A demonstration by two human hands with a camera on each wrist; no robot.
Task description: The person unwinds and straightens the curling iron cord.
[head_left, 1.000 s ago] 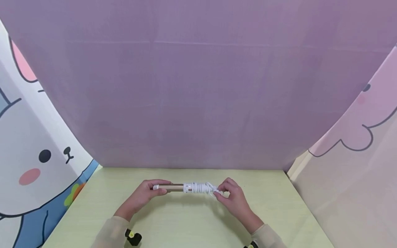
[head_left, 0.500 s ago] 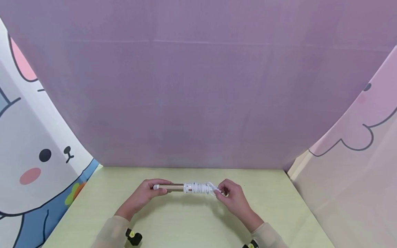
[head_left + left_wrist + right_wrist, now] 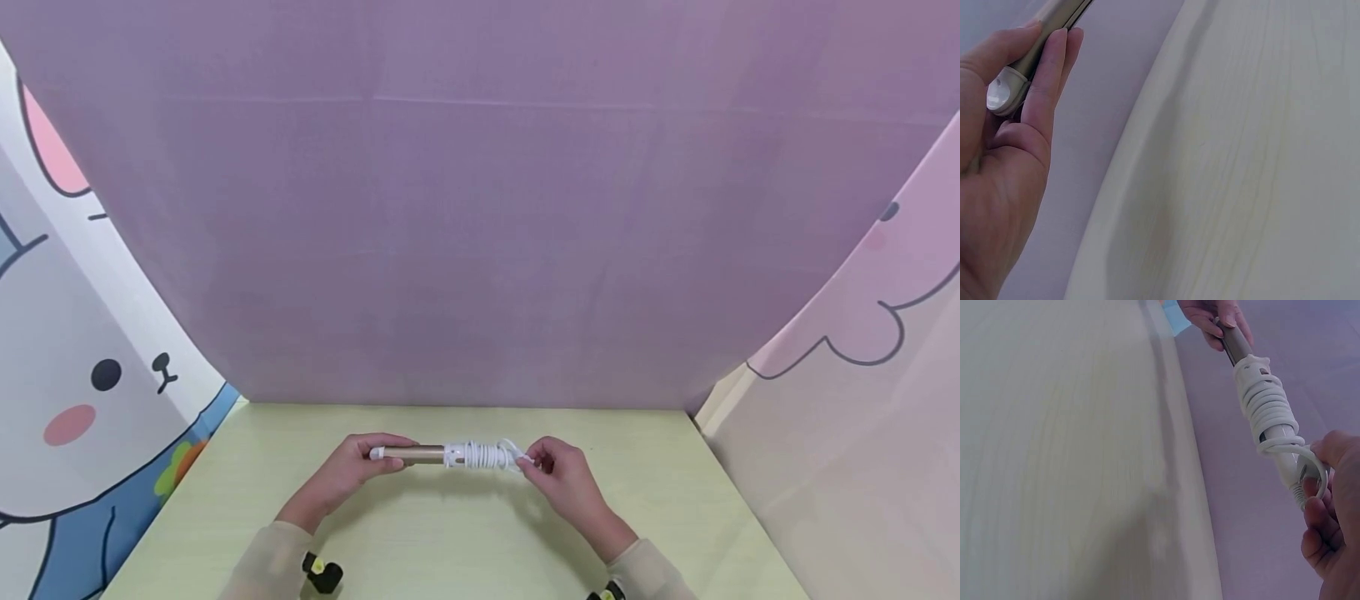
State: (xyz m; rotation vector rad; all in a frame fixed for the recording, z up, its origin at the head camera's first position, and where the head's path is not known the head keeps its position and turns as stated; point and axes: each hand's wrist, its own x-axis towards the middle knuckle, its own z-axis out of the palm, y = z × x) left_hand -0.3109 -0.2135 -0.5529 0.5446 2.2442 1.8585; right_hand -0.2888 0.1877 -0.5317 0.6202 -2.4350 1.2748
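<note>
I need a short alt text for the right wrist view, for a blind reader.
A right hand pinches a loop of white cord wound around a slim curling wand. The left hand holds the wand's far end above a pale green table.

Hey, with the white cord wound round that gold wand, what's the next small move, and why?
Probably tuck the loose loop. The left hand grips the gold wand; the white cord is coiled round its white end, and the right hand pinches a free loop, so the end looks unsecured.

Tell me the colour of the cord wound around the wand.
White; the cord shows best in the right wrist view.
</note>
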